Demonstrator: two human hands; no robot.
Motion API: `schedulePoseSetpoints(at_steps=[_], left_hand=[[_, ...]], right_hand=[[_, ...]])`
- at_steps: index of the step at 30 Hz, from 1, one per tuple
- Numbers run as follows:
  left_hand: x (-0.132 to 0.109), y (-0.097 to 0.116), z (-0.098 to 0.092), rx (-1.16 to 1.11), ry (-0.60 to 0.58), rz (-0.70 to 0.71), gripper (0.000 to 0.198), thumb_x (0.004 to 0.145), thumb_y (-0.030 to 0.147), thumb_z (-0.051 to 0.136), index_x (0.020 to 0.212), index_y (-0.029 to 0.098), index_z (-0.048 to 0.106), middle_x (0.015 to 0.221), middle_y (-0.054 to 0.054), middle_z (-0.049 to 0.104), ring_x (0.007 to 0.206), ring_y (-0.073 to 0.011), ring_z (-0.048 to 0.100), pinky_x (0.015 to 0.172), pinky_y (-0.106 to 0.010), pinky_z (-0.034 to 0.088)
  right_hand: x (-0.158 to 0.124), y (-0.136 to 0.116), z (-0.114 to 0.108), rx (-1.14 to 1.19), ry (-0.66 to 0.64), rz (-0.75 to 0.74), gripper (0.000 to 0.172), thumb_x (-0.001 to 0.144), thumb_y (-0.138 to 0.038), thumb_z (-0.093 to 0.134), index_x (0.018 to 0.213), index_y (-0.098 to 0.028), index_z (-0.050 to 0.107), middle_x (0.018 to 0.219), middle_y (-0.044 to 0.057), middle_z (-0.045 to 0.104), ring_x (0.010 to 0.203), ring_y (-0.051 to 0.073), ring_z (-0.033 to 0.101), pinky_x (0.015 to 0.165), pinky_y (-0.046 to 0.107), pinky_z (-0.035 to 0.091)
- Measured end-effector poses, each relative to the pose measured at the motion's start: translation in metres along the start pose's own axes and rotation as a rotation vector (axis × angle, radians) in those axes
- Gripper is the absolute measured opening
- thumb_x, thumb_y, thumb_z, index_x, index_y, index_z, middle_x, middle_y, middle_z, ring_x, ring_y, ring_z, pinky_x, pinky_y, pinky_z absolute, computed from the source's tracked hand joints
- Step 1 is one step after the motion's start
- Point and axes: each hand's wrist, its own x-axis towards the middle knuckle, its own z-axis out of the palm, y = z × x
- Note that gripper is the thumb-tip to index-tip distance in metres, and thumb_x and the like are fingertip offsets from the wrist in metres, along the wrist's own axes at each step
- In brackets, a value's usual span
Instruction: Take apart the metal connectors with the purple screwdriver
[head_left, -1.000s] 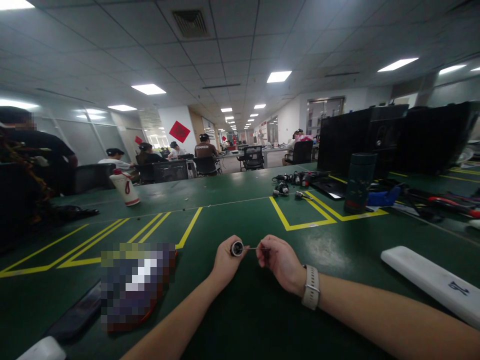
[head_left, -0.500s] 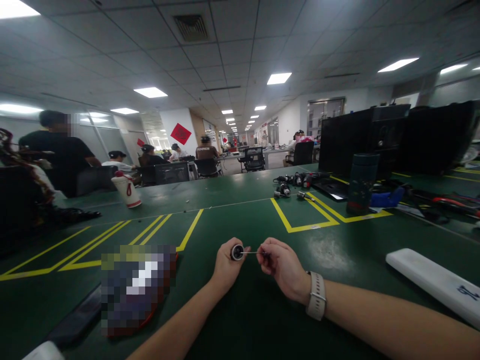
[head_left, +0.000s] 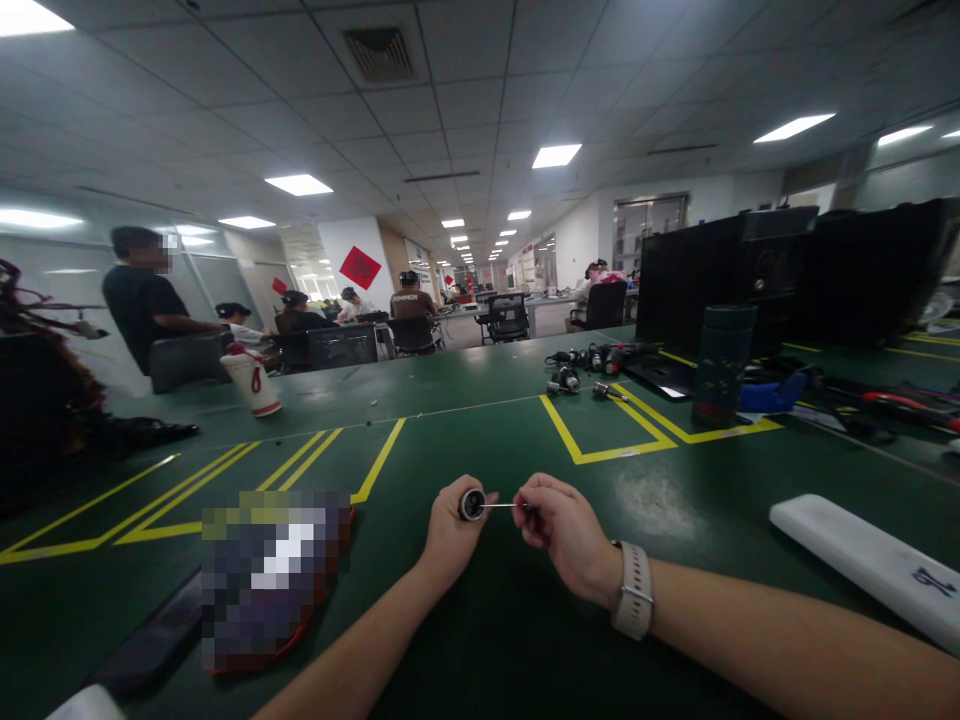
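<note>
the right hand could pass forward until the metal parts.

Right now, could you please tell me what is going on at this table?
The person's left hand holds a dark cylindrical part, its round, light-rimmed end facing the camera. The right hand pinches a thin metal rod, which spans the gap toward that part; whether its tip goes inside is too small to tell. Both hands are above the green table, with black-and-silver parts and a dark bottle farther off.
</note>
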Motion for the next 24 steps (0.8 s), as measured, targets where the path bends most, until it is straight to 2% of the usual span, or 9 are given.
schedulePoseSetpoints(at_steps=[9,19,24], left_hand=[[-0.0001,-0.0064,0.002,0.025,0.005,0.004,0.023,0.071,0.029,0.06,0.057,0.019,0.044,0.055,0.006,0.041,0.051,-0.0098,0.038,0.049,-0.021,0.031],[-0.0008,-0.0035,0.0002,0.025,-0.013,0.026,0.021,0.071,0.026,0.059,0.059,0.019,0.044,0.057,0.006,0.043,0.052,-0.0101,0.041,0.051,-0.021,0.034],[-0.0005,-0.0036,0.0004,0.032,-0.015,0.027,0.021,0.071,0.025,0.06,0.059,0.019,0.045,0.057,0.006,0.043,0.052,-0.01,0.041,0.05,-0.021,0.033]], right_hand=[[-0.0056,-0.0006,0.0028,-0.083,0.003,-0.063,0.012,0.072,-0.019,0.056,0.06,-0.016,0.054,0.053,-0.002,0.053,0.047,0.008,0.04,0.043,0.02,0.024],[-0.0019,-0.0004,0.0008,0.021,0.009,0.016,0.011,0.072,-0.02,0.052,0.062,-0.016,0.05,0.055,-0.002,0.052,0.048,0.008,0.041,0.044,0.021,0.027],[-0.0049,-0.0013,0.0023,0.002,0.021,-0.02,0.011,0.073,-0.02,0.052,0.063,-0.016,0.052,0.055,-0.002,0.053,0.048,0.008,0.042,0.044,0.021,0.027]])
